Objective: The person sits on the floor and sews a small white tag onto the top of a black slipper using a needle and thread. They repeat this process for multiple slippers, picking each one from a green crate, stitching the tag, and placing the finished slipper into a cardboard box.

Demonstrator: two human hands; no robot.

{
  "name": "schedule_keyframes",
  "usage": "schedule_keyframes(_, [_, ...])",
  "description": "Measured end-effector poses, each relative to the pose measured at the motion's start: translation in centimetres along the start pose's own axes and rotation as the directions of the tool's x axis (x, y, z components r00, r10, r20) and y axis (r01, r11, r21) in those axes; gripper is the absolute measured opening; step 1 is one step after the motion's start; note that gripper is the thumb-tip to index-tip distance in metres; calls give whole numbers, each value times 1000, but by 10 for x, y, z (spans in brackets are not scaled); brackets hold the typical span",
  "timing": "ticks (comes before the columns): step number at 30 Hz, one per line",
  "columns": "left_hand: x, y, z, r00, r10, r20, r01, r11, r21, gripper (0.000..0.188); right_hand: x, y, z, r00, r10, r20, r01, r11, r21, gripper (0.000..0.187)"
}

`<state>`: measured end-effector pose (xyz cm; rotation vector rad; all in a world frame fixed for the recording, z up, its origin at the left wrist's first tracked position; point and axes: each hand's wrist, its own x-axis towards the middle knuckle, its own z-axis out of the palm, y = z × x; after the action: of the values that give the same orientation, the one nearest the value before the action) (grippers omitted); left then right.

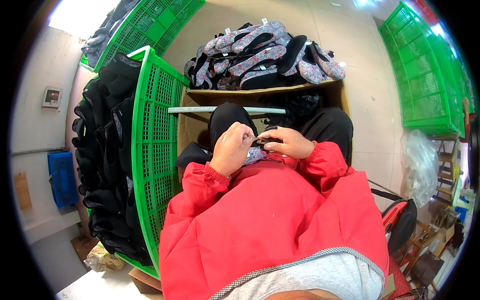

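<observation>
1. A small, dark, narrow strip (261, 141) sits between the hands, above the lap; its finer details are too small to tell.
2. Just below it lies a grey-and-red patterned cloth (256, 154), partly covered by the hands.
3. The left hand (232, 146) has its fingers curled in, tips pinched at the strip's left end; the right hand (290, 143) pinches its right part between thumb and fingers.
4. A tall green crate (155, 135) edges the left; ahead, a cardboard box (267, 91) carries heaped slippers (260, 52). Floor (372, 85) spreads to the box's right.
5. The strip's long axis runs roughly left to right; which end is its front, I cannot tell.
</observation>
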<state>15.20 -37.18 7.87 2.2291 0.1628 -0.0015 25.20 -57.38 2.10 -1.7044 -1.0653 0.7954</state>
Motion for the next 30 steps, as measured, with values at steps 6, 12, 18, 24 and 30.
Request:
schedule_keyframes(6, [1,0,-1,999,-28,26,28,1000,0,5,2,1,1,1000,6,-26,-7,999,-33,37])
schedule_keyframes(12, [2,0,-2,999,-38,34,38,999,-3,5,5,2,2,999,-1,-47,0,1000,-17,35])
schedule_keyframes(18, [2,0,-1,999,-36,37,37,999,-12,6,8,2,3,998,-10,-57,10,1000,8,32])
schedule_keyframes(24, [2,-1,1,999,-41,26,41,999,-8,6,8,9,2,999,-20,-34,22,998,53,29])
schedule_keyframes(30, [5,-4,6,978,-75,-194,57,993,-100,12,2,9,12,996,86,-21,-70,909,410,38])
